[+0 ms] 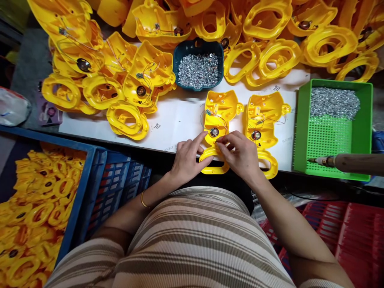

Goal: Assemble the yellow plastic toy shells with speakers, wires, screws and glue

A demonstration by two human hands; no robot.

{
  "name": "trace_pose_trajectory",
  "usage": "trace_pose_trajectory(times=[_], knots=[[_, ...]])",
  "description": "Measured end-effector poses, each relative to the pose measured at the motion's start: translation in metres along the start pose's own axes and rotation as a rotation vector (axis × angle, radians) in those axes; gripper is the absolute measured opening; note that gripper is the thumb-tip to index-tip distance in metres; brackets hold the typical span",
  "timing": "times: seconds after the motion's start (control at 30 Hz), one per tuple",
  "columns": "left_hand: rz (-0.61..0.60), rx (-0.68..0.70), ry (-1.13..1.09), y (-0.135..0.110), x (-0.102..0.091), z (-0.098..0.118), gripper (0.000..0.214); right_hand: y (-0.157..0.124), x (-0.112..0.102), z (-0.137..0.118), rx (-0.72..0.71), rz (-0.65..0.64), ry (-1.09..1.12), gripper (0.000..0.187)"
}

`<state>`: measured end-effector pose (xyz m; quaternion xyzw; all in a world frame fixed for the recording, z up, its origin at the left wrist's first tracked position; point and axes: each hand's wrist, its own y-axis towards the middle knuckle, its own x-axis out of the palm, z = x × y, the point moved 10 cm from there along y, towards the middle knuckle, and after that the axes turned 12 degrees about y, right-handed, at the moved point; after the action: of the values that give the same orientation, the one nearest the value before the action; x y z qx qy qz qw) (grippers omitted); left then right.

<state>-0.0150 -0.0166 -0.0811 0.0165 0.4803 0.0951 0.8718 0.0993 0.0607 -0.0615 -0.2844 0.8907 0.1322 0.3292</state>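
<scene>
A yellow plastic shell [220, 108] with a small round speaker, thin wires and a little circuit board lies inside-up on the white table [177, 120] in front of me. My left hand [187, 158] rests on the shell's lower left and its handle loop, fingers curled against it. My right hand [241, 154] is closed in a pinch just below the speaker; what its fingertips hold is too small to make out. A second, matching yellow shell [265, 116] lies just to the right, partly behind my right hand.
A dark teal bowl of screws [198, 70] sits behind the shells. A green tray [330, 136] holds more screws at right, with a wooden-handled screwdriver [348, 162] over it. Yellow shells are heaped along the back. A blue crate [87, 176] of yellow parts stands at left, a red crate [354, 232] at right.
</scene>
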Motion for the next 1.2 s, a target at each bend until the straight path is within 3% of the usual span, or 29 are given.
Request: trace_pose_trajectory(times=[0.2, 0.33, 0.5, 0.6, 0.77, 0.83, 0.97, 1.07, 1.2], knots=[[0.04, 0.006, -0.01, 0.0, 0.0, -0.003, 0.069, -0.013, 0.008, -0.021, -0.186, 0.013, -0.428, 0.031], [0.031, 0.003, -0.01, 0.002, 0.002, -0.002, 0.068, -0.027, 0.021, -0.028, -0.274, -0.163, -0.564, 0.035], [-0.019, 0.062, 0.03, 0.005, 0.003, 0.006, 0.067, -0.037, 0.033, -0.02, -0.279, -0.335, -0.659, 0.045], [0.015, 0.085, 0.068, 0.011, -0.008, 0.008, 0.059, -0.035, 0.027, -0.016, -0.301, -0.296, -0.599, 0.046], [0.231, 0.056, 0.155, 0.046, -0.044, -0.007, 0.044, -0.026, -0.007, -0.01, -0.253, -0.096, -0.362, 0.035], [0.227, 0.101, 0.208, 0.066, -0.047, -0.007, 0.043, -0.017, -0.026, -0.01, -0.221, 0.017, -0.241, 0.031], [0.101, 0.212, 0.329, 0.091, -0.036, 0.001, 0.04, 0.013, -0.052, -0.013, -0.163, 0.165, -0.051, 0.029], [0.041, 0.218, 0.359, 0.097, -0.033, 0.001, 0.039, 0.04, -0.05, -0.015, -0.119, 0.151, 0.006, 0.029], [0.043, 0.221, 0.18, 0.098, -0.037, 0.0, 0.049, 0.066, -0.027, -0.013, -0.067, 0.038, 0.055, 0.029]])
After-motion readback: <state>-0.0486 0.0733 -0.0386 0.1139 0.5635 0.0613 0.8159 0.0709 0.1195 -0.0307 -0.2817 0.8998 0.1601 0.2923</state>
